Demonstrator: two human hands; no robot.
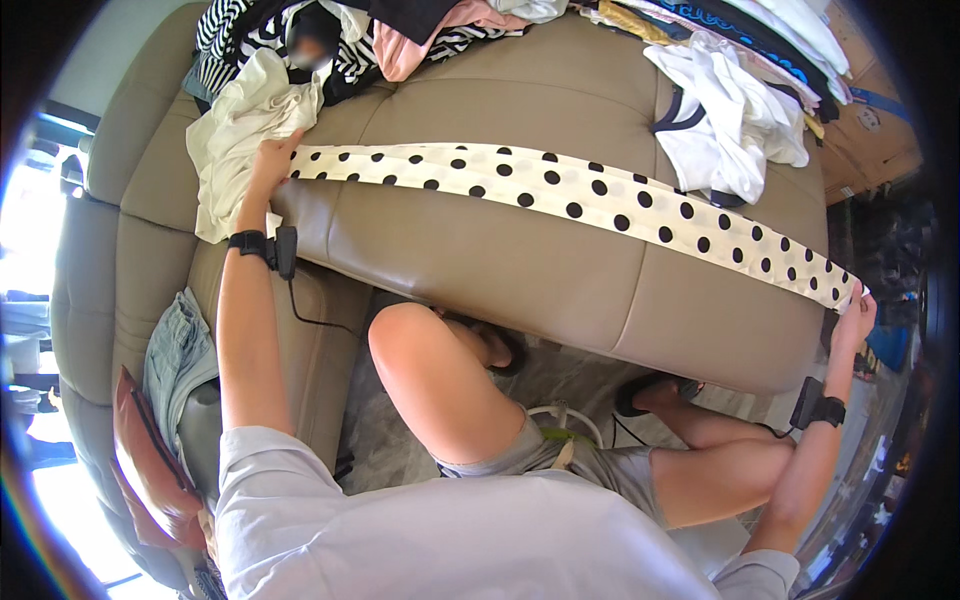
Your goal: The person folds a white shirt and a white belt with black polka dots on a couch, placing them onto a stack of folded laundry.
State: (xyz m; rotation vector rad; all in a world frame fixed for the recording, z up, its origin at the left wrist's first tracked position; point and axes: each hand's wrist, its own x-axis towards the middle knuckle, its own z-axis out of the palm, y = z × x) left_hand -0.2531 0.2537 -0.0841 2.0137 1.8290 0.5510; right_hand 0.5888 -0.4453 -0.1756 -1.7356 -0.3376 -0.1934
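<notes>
A long cream fabric strip with black polka dots [525, 180] stretches across the brown padded seat [480, 255]. Its left end is in my left hand [276, 161], whose fingers close on the cloth. At the far right, over the seat's edge, my right hand [855, 319] grips the other end. The strip is spread out nearly flat between both hands and looks bowed in this wide view. Crumpled cream cloth [232, 150] lies against my left hand and forearm. Just beyond the strip, on the right, rests a white garment with dark trim [731, 120].
Mixed clothes [442, 37] heap at the back left, and a folded stack [750, 37] stands at the back right beside a cardboard box [870, 135]. On the left sofa section sit jeans [176, 337] and a reddish-brown bag [154, 457]. A cable [315, 322] hangs from my left wrist device.
</notes>
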